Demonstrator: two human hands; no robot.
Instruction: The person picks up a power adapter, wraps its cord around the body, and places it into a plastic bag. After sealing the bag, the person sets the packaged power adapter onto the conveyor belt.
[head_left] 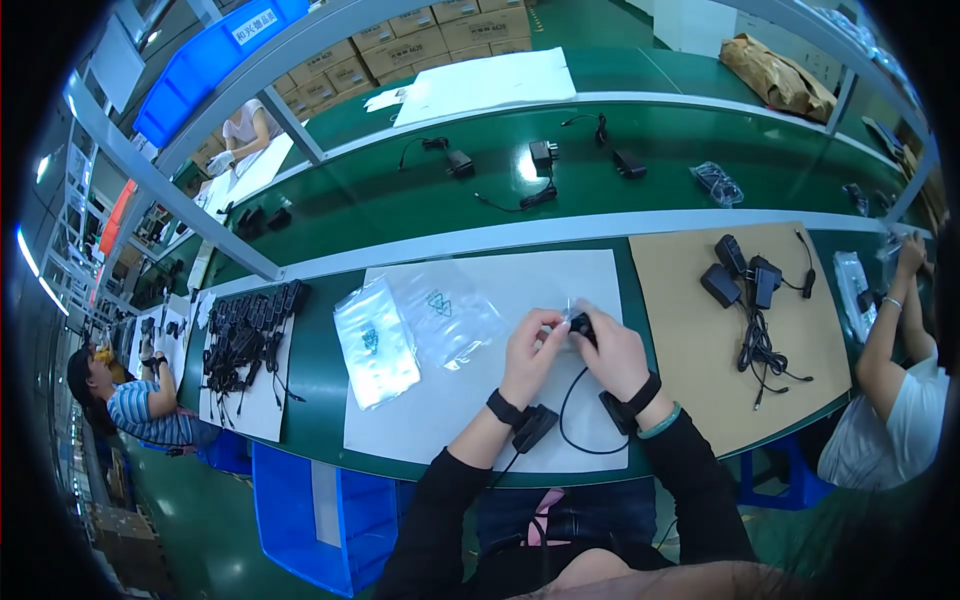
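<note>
Both hands meet over the white sheet (500,430) in front of me. My left hand (533,355) is closed in a pinch at the left side of a small black part (581,325), with a bit of clear plastic around it. Around its right side, the fingers of my right hand (615,357) are closed too. The fingers cover most of the part, so its kind is unclear. A thin black cable loops down below the right hand. Left of my hands lie a stack of clear plastic bags (375,345) and a looser clear bag (450,318), both with green print.
Many black power adapters (245,335) with cables are heaped at left. More adapters (763,282) lie on brown board (680,340) at right. Others rest on the green belt (400,210) behind a metal rail. Co-workers sit on both sides. A blue bin (300,520) stands below left.
</note>
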